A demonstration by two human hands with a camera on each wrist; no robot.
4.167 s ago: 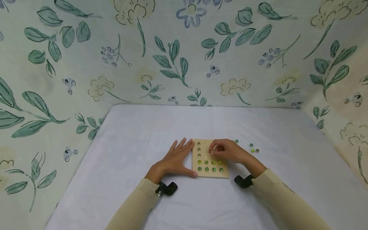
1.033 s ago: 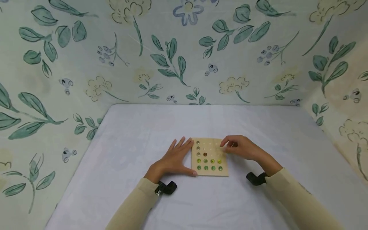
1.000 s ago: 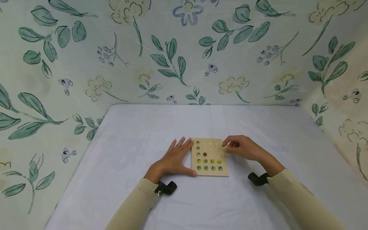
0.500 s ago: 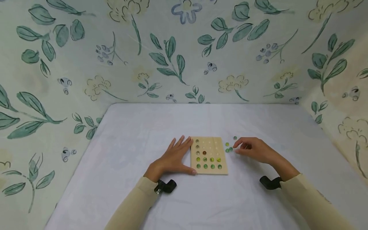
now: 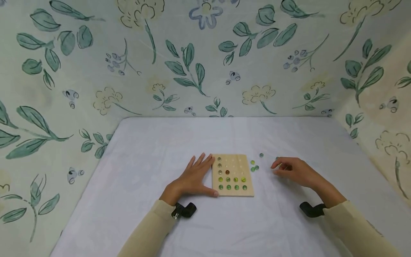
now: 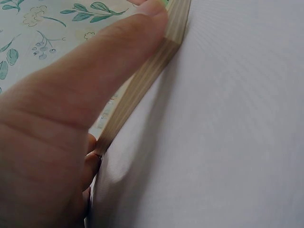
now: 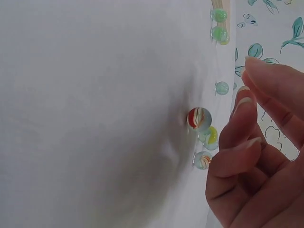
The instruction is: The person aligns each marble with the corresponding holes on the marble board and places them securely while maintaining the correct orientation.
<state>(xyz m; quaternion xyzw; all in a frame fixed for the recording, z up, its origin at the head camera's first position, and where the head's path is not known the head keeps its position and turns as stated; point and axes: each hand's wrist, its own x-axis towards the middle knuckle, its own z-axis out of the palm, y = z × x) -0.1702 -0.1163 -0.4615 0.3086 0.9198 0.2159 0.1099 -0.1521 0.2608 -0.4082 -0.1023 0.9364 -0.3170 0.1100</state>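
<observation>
My left hand (image 5: 192,178) rests spread at the left side of a square wooden board (image 5: 239,165), thumb on its near corner and fingertips at the far-left edge. Glass marbles fill the board's left column and its two near rows; one reddish-brown marble (image 5: 227,172) sits beside that column. The hollows at the far right hold none. To the board's right hovers my right hand (image 5: 293,171), fingers loosely bent. In the right wrist view, nothing lies between its thumb and fingers; below are a red-and-white swirled marble (image 7: 198,118), a yellow-swirled one (image 7: 211,137) and an orange-streaked one (image 7: 203,160).
Several loose green and yellow marbles (image 5: 252,162) lie just off the board's right edge. A bluish-green marble (image 5: 261,155) stands farther back, and another (image 5: 277,158) peeks out behind my right hand. White cloth (image 5: 167,142) covers the table; patterned fabric (image 5: 205,71) hangs around it.
My right hand left the board, where the reddish-brown marble now shows, and moved right across the cloth. Green and yellow marbles came into sight beside the board. My left hand stayed put.
</observation>
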